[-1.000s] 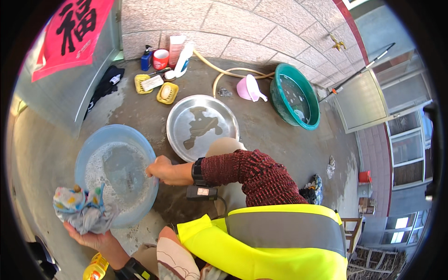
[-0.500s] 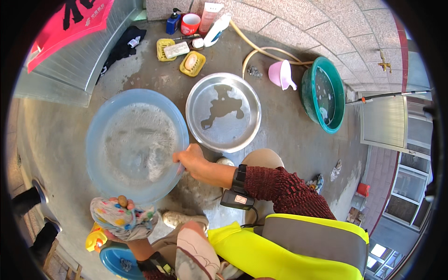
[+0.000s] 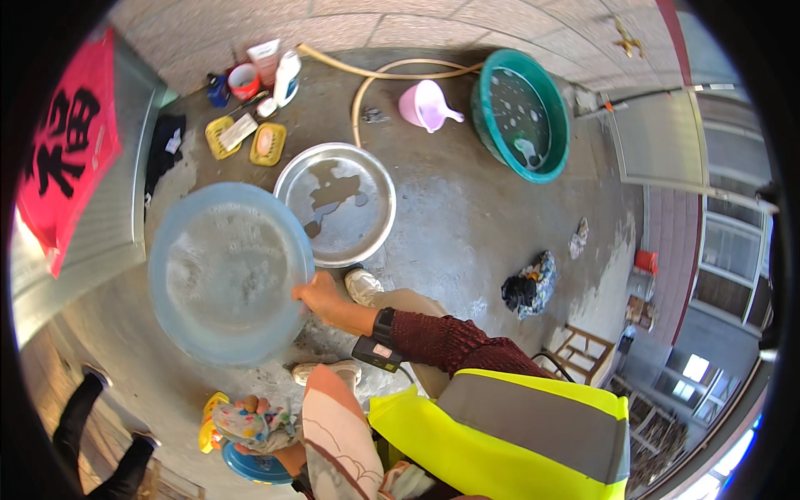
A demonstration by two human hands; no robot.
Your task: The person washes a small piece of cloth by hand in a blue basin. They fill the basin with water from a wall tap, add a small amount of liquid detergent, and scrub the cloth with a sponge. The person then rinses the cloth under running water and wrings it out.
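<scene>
My right hand [image 3: 323, 298] grips the right rim of a large light-blue basin [image 3: 302, 237] with sudsy water in it. The basin's edge covers the lower-left edge of a round steel basin [image 3: 392, 200], which holds a shallow patch of water. Lower down, my left hand [image 3: 260, 405] is closed on a bunched pale cloth [image 3: 250, 427] with coloured spots. A small brown round thing shows among its fingertips; I cannot make out what it is. Just below the cloth are a yellow bottle [image 3: 208, 423] and a small blue basin [image 3: 254, 468], partly hidden by my left arm.
A green tub [image 3: 560, 154] of soapy water and a pink dipper [image 3: 423, 107] stand near the wall, beside a hose [image 3: 360, 112]. Soap dishes [image 3: 267, 145] and bottles [image 3: 287, 79] are at far left. Dark and patterned clothes [image 3: 533, 287] lie right. Another person's legs [image 3: 79, 421] show at left.
The view has turned, so the surroundings sit further left. The light-blue basin has come closer to the steel basin and now overlaps it. My left hand with the cloth appears lower in the picture.
</scene>
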